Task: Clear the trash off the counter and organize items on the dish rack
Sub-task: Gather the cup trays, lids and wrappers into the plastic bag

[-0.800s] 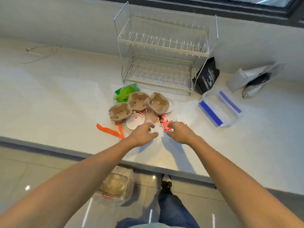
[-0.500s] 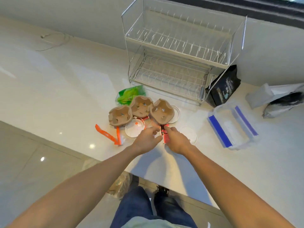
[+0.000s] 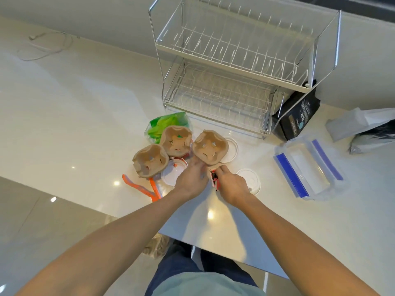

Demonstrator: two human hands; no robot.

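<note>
A pile of trash lies on the white counter (image 3: 81, 116) in front of an empty two-tier wire dish rack (image 3: 233, 67). It holds three brown pulp cup carriers (image 3: 210, 146), a green plastic bag (image 3: 164, 124), white plastic lids (image 3: 173, 173) and orange strips (image 3: 139, 186). My right hand (image 3: 232, 185) is closed on a small red wrapper (image 3: 214, 180) just below the right carrier. My left hand (image 3: 190, 180) sits beside it with fingers curled at the near edge of that carrier; what it grips is hidden.
A clear container with blue latches (image 3: 307, 167) lies to the right, another white lid (image 3: 249, 182) near it. A black pouch (image 3: 297, 116) leans by the rack, grey bags (image 3: 363, 127) at far right. A white cable (image 3: 47, 43) lies far left. Floor and my legs show below.
Both hands have moved forward to the right carrier's near edge. The right hand took up the red wrapper, which now stands on edge in its fingers. The camera came closer.
</note>
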